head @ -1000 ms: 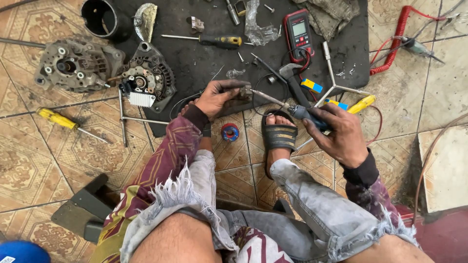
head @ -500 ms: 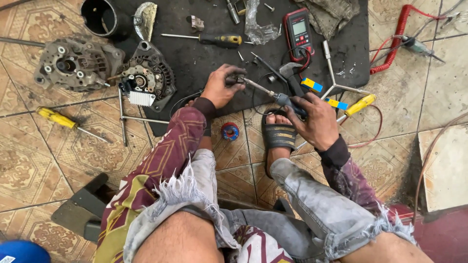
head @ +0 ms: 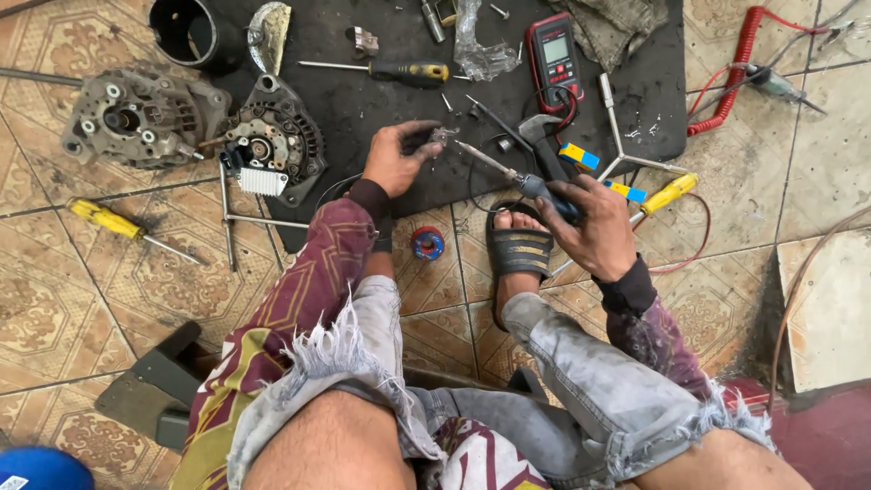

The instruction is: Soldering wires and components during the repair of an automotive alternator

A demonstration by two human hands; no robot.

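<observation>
Head view: left hand (head: 396, 159), fingers pinched closed on a small metal part (head: 442, 136), held over the near edge of the black rubber mat (head: 363, 82). Right hand (head: 592, 227), fingers wrapped tight around the handle of a soldering iron (head: 517, 177), its tip aimed at the small metal part and close to it; whether they touch cannot be told. Sandalled foot (head: 519, 245) just beside the right hand, at the mat's near edge. Solder spool (head: 427, 242) on the tiled floor, just off that edge. Alternator rear housing (head: 272, 141) at the mat's left edge; alternator body (head: 136, 118) on the tiles beyond it. Multimeter (head: 555, 50) and yellow-handled screwdriver (head: 399, 71) toward the mat's far edge. Second yellow screwdriver (head: 122, 227) on the tiles, well left.
</observation>
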